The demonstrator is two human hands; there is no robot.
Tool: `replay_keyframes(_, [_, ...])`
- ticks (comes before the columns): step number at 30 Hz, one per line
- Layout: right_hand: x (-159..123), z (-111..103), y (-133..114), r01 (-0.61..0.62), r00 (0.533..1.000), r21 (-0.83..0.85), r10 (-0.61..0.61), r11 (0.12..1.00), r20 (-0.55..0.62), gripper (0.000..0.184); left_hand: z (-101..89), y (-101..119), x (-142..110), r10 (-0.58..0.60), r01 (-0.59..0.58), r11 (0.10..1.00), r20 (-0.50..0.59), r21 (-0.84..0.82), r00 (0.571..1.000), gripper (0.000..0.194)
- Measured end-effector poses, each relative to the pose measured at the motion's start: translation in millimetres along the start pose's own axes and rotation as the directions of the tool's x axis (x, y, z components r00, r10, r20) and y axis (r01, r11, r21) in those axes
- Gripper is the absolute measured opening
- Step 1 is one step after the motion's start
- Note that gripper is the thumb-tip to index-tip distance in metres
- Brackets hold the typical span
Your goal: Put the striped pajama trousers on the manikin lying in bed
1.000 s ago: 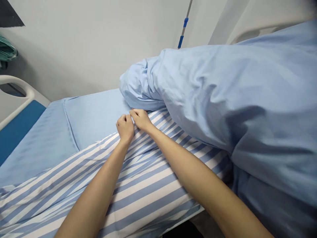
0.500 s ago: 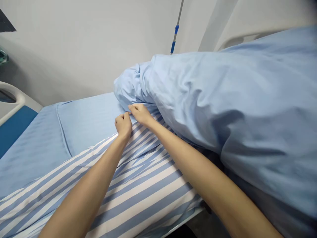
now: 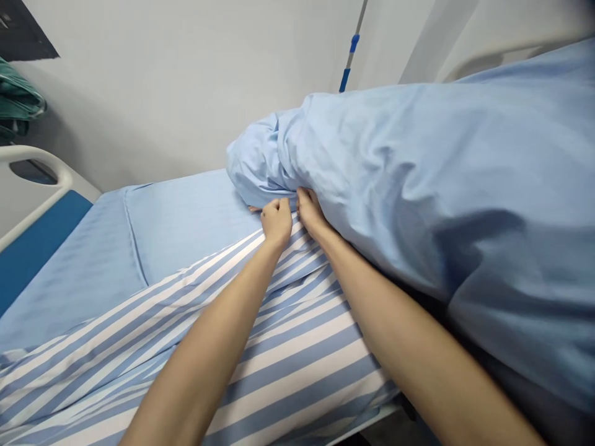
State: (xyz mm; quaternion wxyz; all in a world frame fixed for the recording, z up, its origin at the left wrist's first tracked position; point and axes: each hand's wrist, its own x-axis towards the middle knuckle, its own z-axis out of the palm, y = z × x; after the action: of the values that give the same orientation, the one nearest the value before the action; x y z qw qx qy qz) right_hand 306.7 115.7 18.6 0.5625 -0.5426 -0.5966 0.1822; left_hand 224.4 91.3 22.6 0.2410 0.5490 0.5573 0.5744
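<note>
My left hand (image 3: 276, 222) is closed in a fist on the top edge of a blue-and-white striped sheet (image 3: 288, 365), which lies across a hospital bed. My right hand (image 3: 310, 214) sits just to its right, its fingers curled into the lower fold of a bulky pale blue bedding bundle (image 3: 409, 179). That bundle is lifted and hides the far right of the bed. Below the hands, a plain blue bed sheet (image 3: 186, 217) covers the mattress. Both forearms are bare and stretch in from the bottom of the view.
A white bed rail with a blue panel (image 3: 41, 229) stands at the left end of the bed. A green cloth (image 3: 21, 102) hangs at the upper left by the grey wall (image 3: 162, 87). Behind the bundle rises a metal pole with blue bands (image 3: 349, 62).
Both hands have slid right along the striped edge and are further apart. My right hand has gone from the striped cloth to the fold of the blue bundle.
</note>
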Motion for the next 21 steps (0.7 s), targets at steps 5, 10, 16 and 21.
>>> replay_keyframes(5, [-3,3,3,0.036,0.999,-0.065,-0.033,0.997,0.040,0.030,6.8,-4,-4,-0.003,-0.006,0.991,0.065,0.135,0.998,0.028])
replay_keyframes(10, [-8,1,-7,0.051,0.997,-0.130,-0.043,0.990,0.065,0.034,-44.7,-4,-8,-0.053,0.034,0.984,0.104,0.175,0.993,0.030])
replay_keyframes(16, [-12,4,-25,0.011,0.975,-0.412,0.081,0.911,0.205,0.039,-235.3,-31,-32,-0.112,0.106,0.921,-0.008,0.375,0.994,0.036])
replay_keyframes(21, [-18,9,-46,-0.038,0.943,-0.551,0.212,0.833,0.256,0.033,-386.7,-74,-54,-0.230,0.346,0.834,-0.298,0.430,0.926,0.035])
